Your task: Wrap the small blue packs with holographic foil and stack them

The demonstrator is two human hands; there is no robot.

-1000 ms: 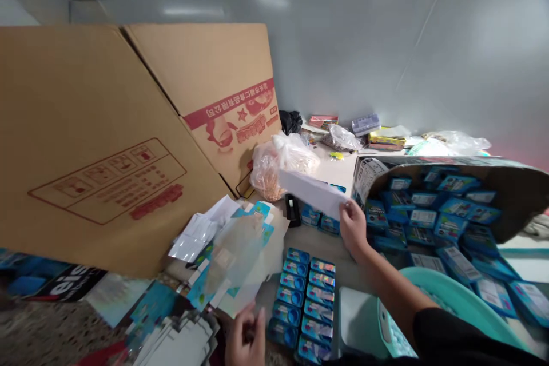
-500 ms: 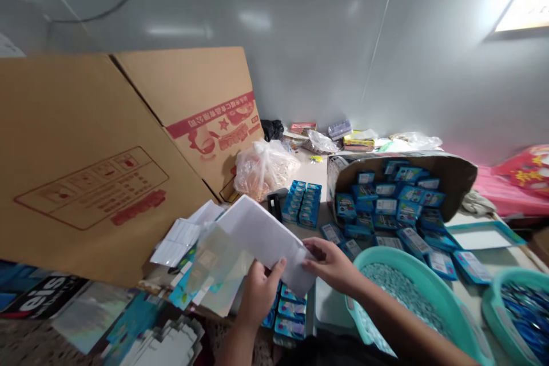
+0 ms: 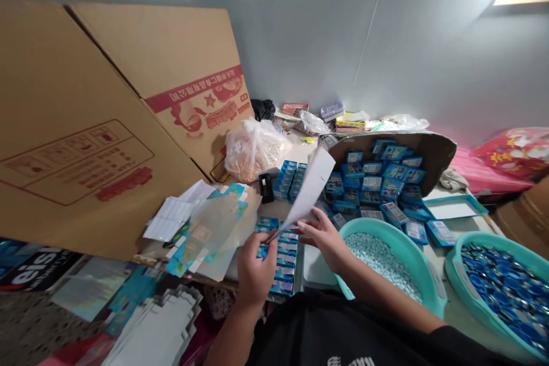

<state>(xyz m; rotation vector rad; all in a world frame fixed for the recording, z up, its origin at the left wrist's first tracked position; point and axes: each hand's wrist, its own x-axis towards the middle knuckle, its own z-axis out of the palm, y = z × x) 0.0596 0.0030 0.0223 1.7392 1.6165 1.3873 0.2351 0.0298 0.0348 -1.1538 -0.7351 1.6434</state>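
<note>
A folded white paper sheet (image 3: 309,186) stands up on edge in front of me, curving toward the upper right. My left hand (image 3: 257,260) pinches its lower left corner between thumb and fingers. At its lower right edge, my right hand (image 3: 322,235) grips the paper with bent fingers. Beneath the paper lie rows of small blue boxes (image 3: 285,260), partly covered by it and my hands. Another group of blue boxes (image 3: 284,178) stands farther back beside a black object (image 3: 266,187), its right side hidden behind the paper.
A teal basin (image 3: 422,263) holds pale pellets; another teal basin (image 3: 455,266) holds blue shiny packets. Blue boxes spill from an open carton (image 3: 441,151). A large cardboard box (image 3: 184,40) rises at left, near clear sheets (image 3: 208,223) and a tied plastic bag (image 3: 257,148).
The white paper has turned from lying slanted leftward to standing on edge, pointing up and right. Both hands keep hold of it. The view has shifted slightly, with the scene higher in frame.
</note>
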